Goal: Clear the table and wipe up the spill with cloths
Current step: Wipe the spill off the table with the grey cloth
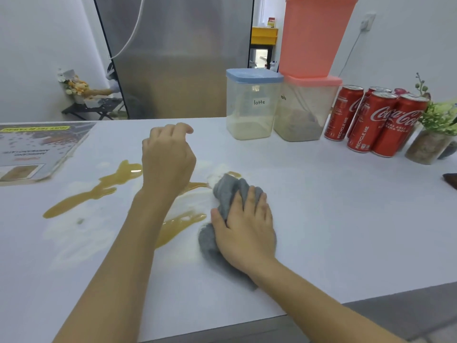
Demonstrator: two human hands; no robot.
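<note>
Pressing a bunched grey cloth (226,194) w/ gripping right hand (247,231) beside amber spill (103,186) — left hand (168,162) loosely curled, empty — Coke cans (378,122) behind.

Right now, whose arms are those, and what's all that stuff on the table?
Those arms belong to a person wearing a camera on their head, so you see what they see, looking down. The right hand presses a grey cloth on the white table, its fingers curled over it. The left hand hovers, holding nothing. The yellow-brown puddle is the spill. Behind stand a tub marked latte, a pink-lidded tub, red cola cans and a little plant.
</note>
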